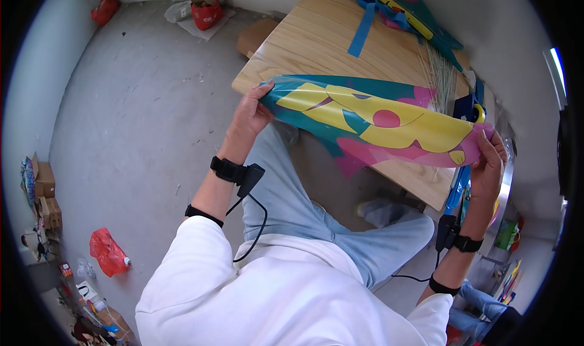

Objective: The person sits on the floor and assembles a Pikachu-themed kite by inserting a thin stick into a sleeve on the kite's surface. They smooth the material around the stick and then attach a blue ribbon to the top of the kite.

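A glossy, thin plastic kite sail (389,119), printed in yellow, teal and pink, stretches between my two hands above the near edge of the wooden table. My left hand (250,110) pinches its left end, thumb on top. The right end is gripped by my right hand (490,163), fingers closed on the pink corner. Along its length the sail curves and sags a little, and a teal and pink flap hangs below the left half. Part of the table is hidden behind it.
On the wooden table (304,38) lie blue ribbon strips (363,31), another folded colourful sail (413,17) and a bundle of thin pale sticks (443,75). A red bag (207,12) stands behind on the floor; a red plastic bag (108,251) lies at left. Another person's leg (483,300) shows lower right.
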`<action>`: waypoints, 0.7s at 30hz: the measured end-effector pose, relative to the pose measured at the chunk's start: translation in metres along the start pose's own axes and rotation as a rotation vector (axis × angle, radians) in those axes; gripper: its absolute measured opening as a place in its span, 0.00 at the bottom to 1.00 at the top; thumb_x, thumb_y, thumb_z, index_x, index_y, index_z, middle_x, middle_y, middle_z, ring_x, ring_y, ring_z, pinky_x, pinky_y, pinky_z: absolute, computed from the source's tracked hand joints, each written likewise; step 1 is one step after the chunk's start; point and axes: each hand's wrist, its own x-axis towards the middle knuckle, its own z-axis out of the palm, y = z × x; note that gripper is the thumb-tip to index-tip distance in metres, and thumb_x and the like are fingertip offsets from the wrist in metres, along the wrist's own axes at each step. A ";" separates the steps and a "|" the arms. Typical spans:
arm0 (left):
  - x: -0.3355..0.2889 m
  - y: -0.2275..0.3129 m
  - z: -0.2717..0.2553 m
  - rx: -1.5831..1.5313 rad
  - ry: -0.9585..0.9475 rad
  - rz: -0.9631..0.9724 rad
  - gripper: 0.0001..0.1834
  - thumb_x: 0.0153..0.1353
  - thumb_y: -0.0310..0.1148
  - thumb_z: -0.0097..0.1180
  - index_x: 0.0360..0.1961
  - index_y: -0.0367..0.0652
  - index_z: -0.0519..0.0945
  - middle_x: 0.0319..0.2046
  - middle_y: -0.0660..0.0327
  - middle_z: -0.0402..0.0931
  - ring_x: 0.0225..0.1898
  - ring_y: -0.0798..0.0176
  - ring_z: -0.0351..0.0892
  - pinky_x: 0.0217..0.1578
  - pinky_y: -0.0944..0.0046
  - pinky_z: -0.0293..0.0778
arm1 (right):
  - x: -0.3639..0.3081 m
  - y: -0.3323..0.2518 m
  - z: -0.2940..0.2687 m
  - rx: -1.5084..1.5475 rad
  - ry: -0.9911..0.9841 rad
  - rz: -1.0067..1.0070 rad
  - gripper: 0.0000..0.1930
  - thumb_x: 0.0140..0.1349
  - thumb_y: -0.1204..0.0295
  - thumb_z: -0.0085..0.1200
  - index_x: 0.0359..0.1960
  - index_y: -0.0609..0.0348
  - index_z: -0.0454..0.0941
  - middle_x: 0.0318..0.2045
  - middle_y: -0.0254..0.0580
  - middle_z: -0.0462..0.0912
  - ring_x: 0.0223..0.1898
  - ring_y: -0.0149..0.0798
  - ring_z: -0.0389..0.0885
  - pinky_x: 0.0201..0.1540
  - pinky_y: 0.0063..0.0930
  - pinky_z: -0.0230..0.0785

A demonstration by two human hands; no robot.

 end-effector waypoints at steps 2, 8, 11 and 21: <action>-0.001 0.006 -0.007 -0.015 -0.034 -0.004 0.15 0.67 0.31 0.61 0.52 0.38 0.78 0.48 0.56 0.84 0.49 0.60 0.85 0.53 0.57 0.81 | 0.003 -0.019 0.003 -0.038 -0.115 -0.058 0.09 0.65 0.74 0.63 0.44 0.64 0.82 0.33 0.33 0.86 0.28 0.19 0.79 0.29 0.10 0.69; -0.012 0.020 -0.020 -0.014 -0.197 0.144 0.14 0.67 0.32 0.62 0.51 0.42 0.78 0.49 0.57 0.84 0.52 0.58 0.84 0.54 0.57 0.79 | 0.030 -0.060 0.014 -0.039 0.038 -0.316 0.13 0.65 0.72 0.62 0.50 0.64 0.82 0.42 0.42 0.87 0.41 0.29 0.87 0.42 0.19 0.80; -0.047 0.028 0.016 -0.108 -0.306 0.285 0.12 0.66 0.31 0.62 0.50 0.44 0.79 0.48 0.59 0.84 0.50 0.57 0.84 0.54 0.57 0.79 | 0.037 -0.070 -0.019 -0.011 -0.019 -0.280 0.13 0.66 0.73 0.61 0.50 0.64 0.82 0.47 0.44 0.86 0.45 0.32 0.86 0.46 0.26 0.81; -0.115 0.016 0.170 0.383 -0.568 0.810 0.08 0.56 0.20 0.67 0.37 0.40 0.82 0.35 0.60 0.86 0.36 0.66 0.85 0.37 0.65 0.79 | 0.041 -0.012 0.064 -0.688 -0.079 -0.293 0.23 0.61 0.62 0.68 0.52 0.66 0.80 0.42 0.44 0.85 0.43 0.33 0.83 0.49 0.28 0.76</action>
